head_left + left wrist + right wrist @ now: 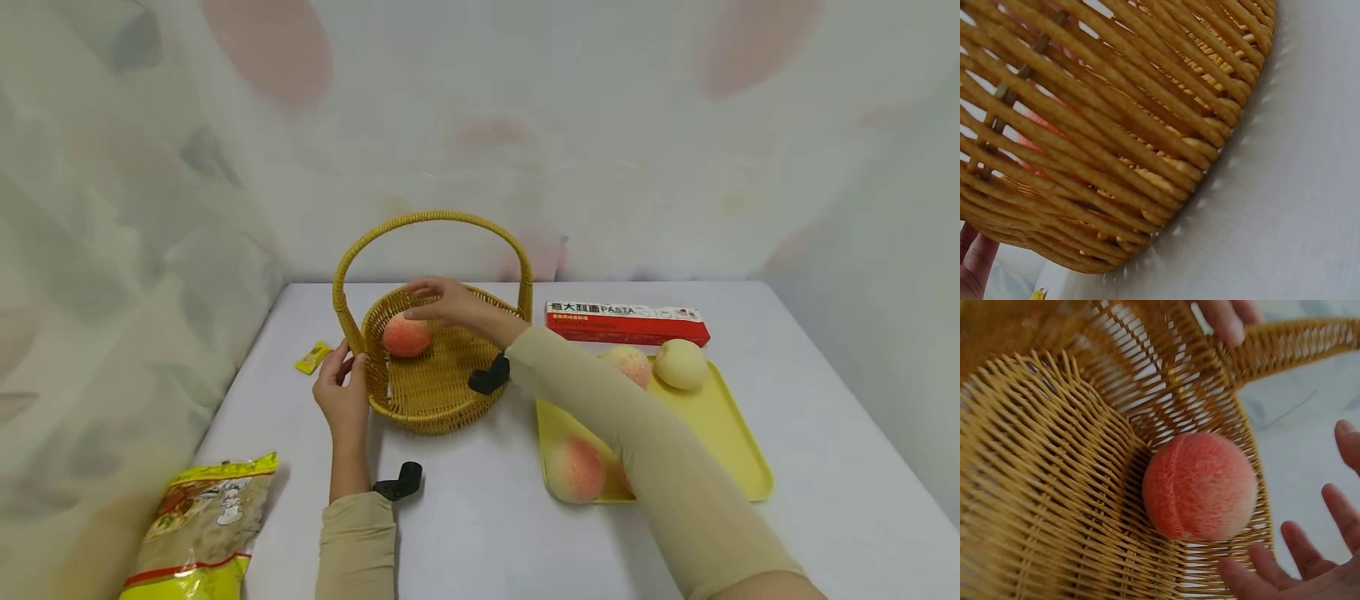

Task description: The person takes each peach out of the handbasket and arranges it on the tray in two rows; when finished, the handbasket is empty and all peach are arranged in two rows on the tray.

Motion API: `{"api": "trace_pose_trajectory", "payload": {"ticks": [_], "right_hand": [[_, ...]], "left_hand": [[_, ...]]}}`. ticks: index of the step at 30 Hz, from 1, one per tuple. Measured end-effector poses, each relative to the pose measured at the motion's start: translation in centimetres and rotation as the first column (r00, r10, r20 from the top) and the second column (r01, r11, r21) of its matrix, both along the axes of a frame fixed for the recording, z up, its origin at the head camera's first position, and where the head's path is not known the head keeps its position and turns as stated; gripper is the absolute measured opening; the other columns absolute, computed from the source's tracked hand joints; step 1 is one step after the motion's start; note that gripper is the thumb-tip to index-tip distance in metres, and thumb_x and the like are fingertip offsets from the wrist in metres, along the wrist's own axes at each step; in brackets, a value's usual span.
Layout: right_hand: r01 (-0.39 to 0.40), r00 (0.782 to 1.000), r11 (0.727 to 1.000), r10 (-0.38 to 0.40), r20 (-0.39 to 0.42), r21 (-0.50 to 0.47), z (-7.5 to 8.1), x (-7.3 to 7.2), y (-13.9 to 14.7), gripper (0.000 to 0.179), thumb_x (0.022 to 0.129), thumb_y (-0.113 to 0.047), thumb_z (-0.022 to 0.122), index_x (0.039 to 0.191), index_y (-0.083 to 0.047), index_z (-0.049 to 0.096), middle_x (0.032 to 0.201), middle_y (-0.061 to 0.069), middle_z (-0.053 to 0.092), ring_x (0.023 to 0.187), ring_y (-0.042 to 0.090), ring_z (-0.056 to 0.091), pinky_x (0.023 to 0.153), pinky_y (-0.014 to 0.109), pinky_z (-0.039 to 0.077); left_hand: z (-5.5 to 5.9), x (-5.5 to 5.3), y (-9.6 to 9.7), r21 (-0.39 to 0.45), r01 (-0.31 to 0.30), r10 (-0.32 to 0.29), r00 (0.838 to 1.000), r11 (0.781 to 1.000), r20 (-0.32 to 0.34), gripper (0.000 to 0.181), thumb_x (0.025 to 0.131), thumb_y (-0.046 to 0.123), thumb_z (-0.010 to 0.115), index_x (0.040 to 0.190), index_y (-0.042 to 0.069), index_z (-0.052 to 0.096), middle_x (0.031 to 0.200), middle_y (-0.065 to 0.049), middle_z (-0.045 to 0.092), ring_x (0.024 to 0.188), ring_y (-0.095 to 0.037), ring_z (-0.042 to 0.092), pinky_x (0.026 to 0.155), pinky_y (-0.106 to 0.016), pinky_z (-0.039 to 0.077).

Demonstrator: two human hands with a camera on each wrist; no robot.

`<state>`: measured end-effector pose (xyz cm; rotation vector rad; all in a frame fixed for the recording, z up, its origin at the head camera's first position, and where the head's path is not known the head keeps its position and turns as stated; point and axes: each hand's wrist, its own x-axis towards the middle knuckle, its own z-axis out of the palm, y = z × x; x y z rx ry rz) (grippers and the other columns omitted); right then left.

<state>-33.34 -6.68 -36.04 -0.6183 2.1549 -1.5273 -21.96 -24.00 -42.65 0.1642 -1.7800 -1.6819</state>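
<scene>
A wicker basket with a tall arched handle stands on the table. My left hand grips its left side at the foot of the handle, thumb toward me. Inside, against the left wall, lies a red peach. Just above that peach is my right hand, its fingers spread and apart from the fruit in the right wrist view. The left wrist view shows mostly the basket's woven wall, with part of the left hand at the lower left corner.
Right of the basket lies a yellow tray with a pale peach, a blushed peach and a red-and-cream peach; my right forearm crosses it. Behind stands a pasta box. A small yellow packet and a food bag lie left.
</scene>
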Motion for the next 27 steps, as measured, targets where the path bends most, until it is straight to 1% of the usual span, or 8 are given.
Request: {"api": "trace_pose_trajectory", "payload": {"ticks": [3,5,7,11,16,21,25,27], "right_hand": [[0.065,0.996,0.997,-0.067,0.059,0.039,-1.0,-0.8,-0.7,0.057,0.083,-0.026,0.07,0.134,-0.016,0.048,0.141,0.011,0.038,0.125,0.028,0.04,0.097,0.048,0.04],[0.078,0.993,0.995,-0.083,0.089,0.054,-1.7,-1.1,-1.0,0.055,0.083,-0.024,0.07,0.133,-0.015,0.048,0.141,0.013,0.037,0.126,0.029,0.038,0.098,0.048,0.039],[0.085,0.989,0.994,-0.093,0.114,0.07,-2.4,-1.4,-1.3,0.054,0.083,-0.022,0.069,0.133,-0.016,0.049,0.141,0.013,0.036,0.126,0.03,0.039,0.097,0.049,0.04],[0.074,0.985,0.995,-0.084,0.153,0.067,-3.4,-1.5,-1.9,0.053,0.085,-0.015,0.067,0.135,-0.015,0.047,0.138,0.014,0.039,0.119,0.031,0.046,0.087,0.049,0.048],[0.052,0.99,0.997,-0.06,0.13,0.065,-4.2,-1.2,-2.5,0.058,0.084,-0.011,0.067,0.137,-0.012,0.043,0.131,0.013,0.045,0.113,0.028,0.05,0.079,0.037,0.052],[0.046,0.994,0.997,-0.052,0.093,0.064,-4.0,-1.1,-2.4,0.058,0.081,-0.01,0.07,0.134,-0.01,0.047,0.125,0.011,0.049,0.107,0.025,0.053,0.078,0.035,0.052],[0.029,0.997,0.997,-0.034,0.069,0.072,-2.8,-0.8,-1.4,0.056,0.079,-0.011,0.072,0.131,-0.012,0.051,0.121,0.008,0.051,0.103,0.023,0.054,0.076,0.037,0.053],[-0.001,0.999,0.997,-0.003,0.054,0.071,-1.9,-0.5,-0.5,0.055,0.079,-0.013,0.072,0.13,-0.014,0.052,0.121,0.007,0.051,0.103,0.022,0.054,0.076,0.037,0.053]], "left_hand": [[0.1,0.1,0.6,-0.007,0.011,-0.011,1.0,1.0,-0.001,0.034,0.086,-0.002,0.061,0.12,-0.003,0.059,0.108,-0.009,0.059,0.093,-0.015,0.059,0.079,-0.015,0.049],[0.2,0.1,0.9,-0.013,0.015,-0.015,1.0,1.0,-0.01,0.034,0.085,-0.003,0.061,0.119,-0.004,0.059,0.109,-0.013,0.059,0.093,-0.018,0.059,0.078,-0.014,0.049],[0.3,0.1,1.2,-0.015,0.018,-0.018,1.0,1.0,-0.013,0.034,0.085,-0.003,0.061,0.119,-0.005,0.059,0.109,-0.015,0.059,0.093,-0.022,0.059,0.078,-0.015,0.049],[0.3,0.0,1.5,-0.017,0.023,-0.023,1.0,1.0,-0.005,0.034,0.086,-0.002,0.06,0.119,-0.005,0.059,0.11,-0.015,0.059,0.095,-0.026,0.058,0.078,-0.015,0.049],[0.1,-0.1,1.4,-0.016,0.019,-0.019,1.0,1.0,-0.014,0.034,0.085,-0.002,0.061,0.119,-0.006,0.059,0.111,-0.018,0.059,0.092,-0.021,0.059,0.078,-0.014,0.048],[-0.1,-0.1,1.0,-0.001,0.006,-0.006,1.0,1.0,-0.003,0.034,0.085,-0.003,0.061,0.12,-0.005,0.058,0.11,-0.015,0.057,0.092,-0.016,0.058,0.078,-0.013,0.048],[-0.2,-0.2,0.4,-0.016,-0.008,0.008,1.0,1.0,0.0,0.035,0.086,-0.001,0.06,0.12,-0.005,0.058,0.111,-0.017,0.057,0.094,-0.018,0.058,0.08,-0.013,0.048],[-0.2,-0.2,0.1,-0.03,-0.014,0.014,1.0,0.999,0.002,0.035,0.086,-0.001,0.06,0.121,-0.005,0.057,0.113,-0.019,0.057,0.094,-0.018,0.058,0.08,-0.013,0.047]]}}
